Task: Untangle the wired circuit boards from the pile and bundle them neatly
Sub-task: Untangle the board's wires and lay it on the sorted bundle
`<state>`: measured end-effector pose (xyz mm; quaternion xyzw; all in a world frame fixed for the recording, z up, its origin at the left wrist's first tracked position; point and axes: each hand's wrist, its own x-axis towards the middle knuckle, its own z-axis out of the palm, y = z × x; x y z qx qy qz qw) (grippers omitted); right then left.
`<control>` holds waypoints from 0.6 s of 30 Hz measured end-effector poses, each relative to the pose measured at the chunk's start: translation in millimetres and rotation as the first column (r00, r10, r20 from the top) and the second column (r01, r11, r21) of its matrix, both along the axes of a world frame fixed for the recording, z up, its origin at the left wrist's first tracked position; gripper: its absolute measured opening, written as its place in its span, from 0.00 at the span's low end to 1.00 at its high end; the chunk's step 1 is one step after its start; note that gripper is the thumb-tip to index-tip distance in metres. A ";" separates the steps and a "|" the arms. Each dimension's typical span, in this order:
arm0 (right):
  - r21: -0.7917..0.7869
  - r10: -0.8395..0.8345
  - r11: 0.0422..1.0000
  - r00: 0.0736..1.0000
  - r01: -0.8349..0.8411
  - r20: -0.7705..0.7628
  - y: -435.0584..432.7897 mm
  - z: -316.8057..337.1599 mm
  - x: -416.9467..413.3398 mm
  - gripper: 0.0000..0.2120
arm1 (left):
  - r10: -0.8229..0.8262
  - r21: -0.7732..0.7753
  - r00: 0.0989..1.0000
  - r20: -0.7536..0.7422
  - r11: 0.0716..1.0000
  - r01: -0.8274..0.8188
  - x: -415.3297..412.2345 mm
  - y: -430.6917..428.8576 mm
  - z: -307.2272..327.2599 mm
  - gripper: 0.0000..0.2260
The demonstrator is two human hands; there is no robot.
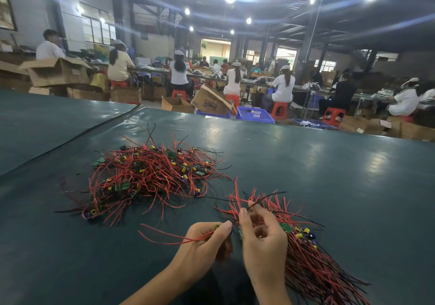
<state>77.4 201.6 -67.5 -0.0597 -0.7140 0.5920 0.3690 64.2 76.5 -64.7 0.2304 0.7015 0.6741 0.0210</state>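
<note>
On the green work table, you are pinching one small circuit board and its red wires in your left hand. Your right hand, close beside it, is nipping a black wire between thumb and fingertip. The tangled pile is lying farther back to the left, and the sorted bundle is fanning out under your right wrist. The step is calling for a slow, straight draw on that lead, easing off at any snag, before laying this board head-to-head with the others.
</note>
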 end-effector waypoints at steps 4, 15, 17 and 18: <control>-0.245 0.058 0.969 0.994 -0.035 0.088 8.6 3.1 -4.1 0.05 | 0.002 0.024 1.000 0.019 1.000 -0.002 -2.1 -1.4 1.0 0.21; 0.200 0.153 0.969 0.988 -0.146 -0.021 2.8 0.2 3.4 0.10 | 0.013 0.011 1.000 -0.002 1.000 -0.013 -3.5 -2.7 0.8 0.20; 0.290 0.192 0.939 0.981 -0.184 0.000 2.5 -1.7 4.1 0.09 | 0.040 -0.011 0.999 0.001 0.999 -0.040 -5.5 -4.5 0.5 0.20; 0.334 0.198 0.923 0.980 -0.189 0.008 3.3 -2.5 4.2 0.09 | 0.056 -0.025 0.998 -0.003 0.998 -0.056 -6.4 -5.2 0.4 0.20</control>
